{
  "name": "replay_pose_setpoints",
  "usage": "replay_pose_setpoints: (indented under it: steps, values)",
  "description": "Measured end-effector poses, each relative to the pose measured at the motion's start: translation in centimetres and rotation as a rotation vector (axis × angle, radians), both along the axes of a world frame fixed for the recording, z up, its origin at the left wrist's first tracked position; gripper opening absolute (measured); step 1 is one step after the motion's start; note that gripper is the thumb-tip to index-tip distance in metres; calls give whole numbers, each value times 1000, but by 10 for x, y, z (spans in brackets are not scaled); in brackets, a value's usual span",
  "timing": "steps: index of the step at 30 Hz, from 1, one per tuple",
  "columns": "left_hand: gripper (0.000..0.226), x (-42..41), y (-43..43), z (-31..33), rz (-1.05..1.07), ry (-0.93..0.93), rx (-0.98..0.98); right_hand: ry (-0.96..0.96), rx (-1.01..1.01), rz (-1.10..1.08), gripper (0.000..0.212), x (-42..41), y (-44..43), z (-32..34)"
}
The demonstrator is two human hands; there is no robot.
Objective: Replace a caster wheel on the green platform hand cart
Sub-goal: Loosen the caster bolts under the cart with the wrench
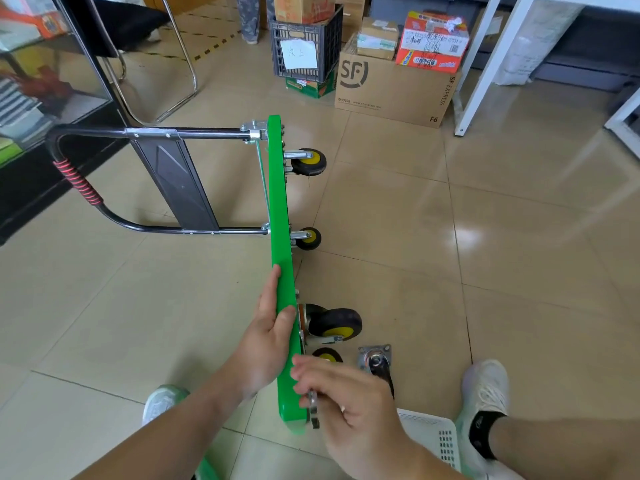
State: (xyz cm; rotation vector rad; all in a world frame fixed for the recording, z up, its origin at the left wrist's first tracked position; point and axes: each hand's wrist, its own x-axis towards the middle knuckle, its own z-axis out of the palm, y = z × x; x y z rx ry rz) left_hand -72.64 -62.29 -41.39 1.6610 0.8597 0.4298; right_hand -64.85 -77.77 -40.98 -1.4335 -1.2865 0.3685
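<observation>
One cart (280,202), perhaps five casters (335,323)

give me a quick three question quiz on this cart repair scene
1. True or false: the green cart rests flat on all its wheels.
2. The left hand has its grip on: A the cart's deck edge, B the black handle, C a wheel.
3. Fill in: the loose caster lies on the ___.
Key: 1 false; 2 A; 3 floor.

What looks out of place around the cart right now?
The cart stands tipped on its long edge, held by the left hand. A loose caster lies on the floor beside its near end, plate facing up, bolted to nothing.
</observation>
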Motion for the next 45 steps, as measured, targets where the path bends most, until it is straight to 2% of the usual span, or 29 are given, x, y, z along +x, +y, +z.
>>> replay_pose_setpoints:
  steps: [3,6,8,10,13,16,24,31,45]
  values:
    - [60,0,0,-1,-2,15,3,11,94,-43,43,2,-8,-6]
    - [62,-1,2,-2,-8,6,5,115,104,-85,51,11,-3,6]
    - [62,-1,2,-1,-11,0,12,197,70,-158,45,19,5,21]
    - [63,-1,2,-1,-20,10,12,312,27,-200,29,29,17,36]
    - [63,-2,2,-2,-30,19,18,497,-83,-165,31,48,41,52]
    - [63,-2,2,-1,-27,20,28,592,-200,-135,23,63,66,63]
    - [64,-2,3,0,-40,16,19,599,-476,-45,12,81,110,59]
    - [65,-1,3,0,-15,20,-2,666,-559,34,11,84,127,63]
    - [65,0,1,1,-2,12,-8,560,-460,28,23,60,99,47]
